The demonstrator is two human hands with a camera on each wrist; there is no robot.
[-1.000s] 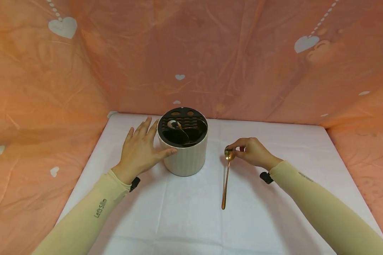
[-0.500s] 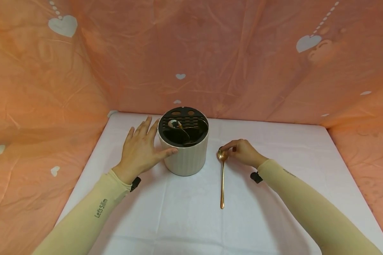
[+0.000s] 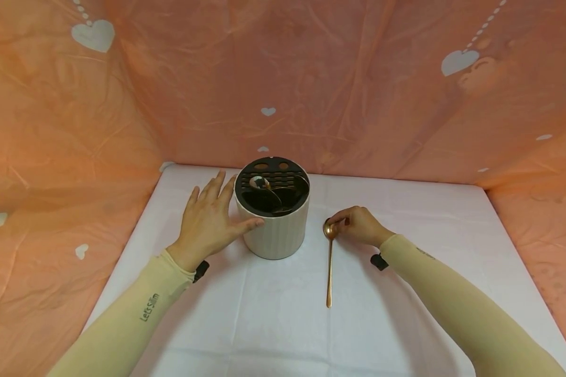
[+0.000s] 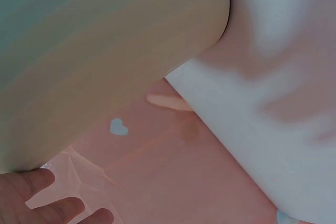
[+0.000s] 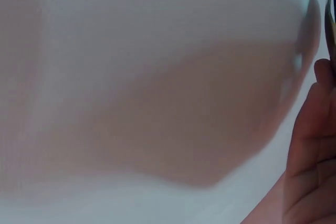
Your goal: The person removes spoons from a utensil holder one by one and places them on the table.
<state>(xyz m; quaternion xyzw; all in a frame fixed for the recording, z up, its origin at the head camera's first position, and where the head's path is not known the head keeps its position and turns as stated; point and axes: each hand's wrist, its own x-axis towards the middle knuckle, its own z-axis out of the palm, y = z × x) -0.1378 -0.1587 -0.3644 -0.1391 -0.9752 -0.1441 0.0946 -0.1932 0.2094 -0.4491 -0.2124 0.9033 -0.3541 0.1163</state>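
Note:
A white ribbed utensil holder [image 3: 274,238] with a black slotted top stands near the table's middle. My left hand [image 3: 207,225] is spread against its left side, fingers straight and thumb across the front; in the left wrist view several fingertips [image 4: 39,179] lie by the holder's pale wall [image 4: 115,51]. To the right of the holder my right hand [image 3: 362,226] pinches a gold long-handled spoon [image 3: 329,262] by its bowl, the handle pointing toward me. The right wrist view catches the right-hand fingers [image 5: 315,145] and only a sliver of the spoon at its edge.
Another spoon [image 3: 260,183] sits in the holder's top, its bowl up, beside a dark rounded piece [image 3: 301,184]. A white cloth [image 3: 283,324] covers the table. Pink-orange drapes [image 3: 311,78] with white hearts rise at the back and both sides.
My right hand has moved a little left toward the holder with the spoon, whose handle now hangs straighter toward me. Over the last half second it barely moves. The left hand keeps its place.

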